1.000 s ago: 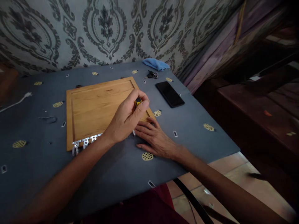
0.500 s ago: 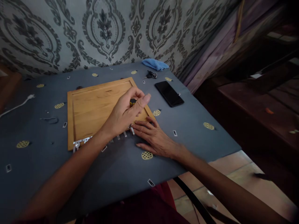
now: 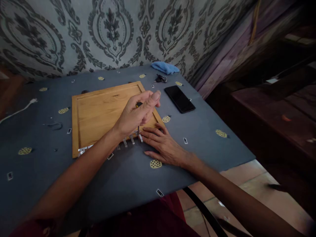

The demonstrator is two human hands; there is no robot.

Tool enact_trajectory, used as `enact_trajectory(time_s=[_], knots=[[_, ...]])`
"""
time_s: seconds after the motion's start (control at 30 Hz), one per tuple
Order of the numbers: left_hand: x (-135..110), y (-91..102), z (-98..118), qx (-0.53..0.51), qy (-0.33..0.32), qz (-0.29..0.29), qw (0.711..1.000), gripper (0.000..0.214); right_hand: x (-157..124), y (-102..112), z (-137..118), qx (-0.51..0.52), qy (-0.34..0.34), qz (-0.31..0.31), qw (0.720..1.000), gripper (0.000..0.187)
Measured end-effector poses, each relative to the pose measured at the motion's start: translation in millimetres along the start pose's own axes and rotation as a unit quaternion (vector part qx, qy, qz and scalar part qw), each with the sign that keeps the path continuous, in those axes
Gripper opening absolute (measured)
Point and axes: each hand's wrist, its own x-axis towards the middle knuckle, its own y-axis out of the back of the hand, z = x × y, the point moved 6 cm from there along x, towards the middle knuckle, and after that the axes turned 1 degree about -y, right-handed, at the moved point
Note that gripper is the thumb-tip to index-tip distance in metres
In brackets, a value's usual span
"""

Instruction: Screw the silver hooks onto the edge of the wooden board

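My left hand point(image 3: 138, 110) is closed around a screwdriver point(image 3: 139, 104), its black and yellow handle mostly hidden in the fingers. The thin shaft points down at the near edge of a framed wooden board point(image 3: 98, 110). Along that edge runs a metal hook rail point(image 3: 85, 149) with several hooks hanging over the side; my left forearm covers its middle. At the rail's right end, my right hand point(image 3: 161, 144) lies flat with fingers stretched out, the fingertips touching the board's near right corner beside the screwdriver tip.
A black phone point(image 3: 179, 98) lies right of the board, with keys point(image 3: 161, 78) and a blue cloth point(image 3: 165, 67) behind it. To the left are a white cable point(image 3: 19, 110) and a thin looped tie point(image 3: 55, 125). A patterned wall point(image 3: 111, 33) stands behind the table.
My left hand has turned and shifted slightly right, so the screwdriver shaft now shows below it. My right hand stays in place on the board.
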Motion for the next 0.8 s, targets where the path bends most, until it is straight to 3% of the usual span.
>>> enact_trajectory(time_s=[0.07, 0.2, 0.3, 0.47, 0.67, 0.73, 0.8], knots=[[0, 4.0, 0, 0.013, -0.003, 0.016, 1.0, 0.049, 0, -1, 0, -0.003, 0.002, 0.003, 1.0, 0.051], [-6, 21.1, 5, 0.04, -0.043, 0.159, 0.985, 0.027, -1, -1, 1, -0.003, 0.006, 0.016, 1.0, 0.052], [-9, 22.0, 3, -0.01, -0.034, 0.202, 0.979, 0.02, -1, -2, 1, -0.006, 0.007, 0.022, 1.0, 0.054], [-2, 10.5, 2, -0.033, -0.027, 0.144, 0.989, 0.027, 0, 0, 0, -0.002, 0.007, 0.017, 1.0, 0.052], [8, -7.0, 2, -0.043, 0.009, -0.066, 0.997, 0.032, 1, 1, 0, 0.001, 0.002, 0.011, 1.0, 0.052], [9, -5.7, 1, -0.034, 0.02, -0.07, 0.997, 0.031, 1, 1, 0, -0.002, 0.003, 0.013, 1.0, 0.052], [9, 1.2, 3, -0.001, -0.002, -0.011, 1.0, 0.029, 0, 1, -1, -0.004, 0.006, 0.016, 1.0, 0.051]])
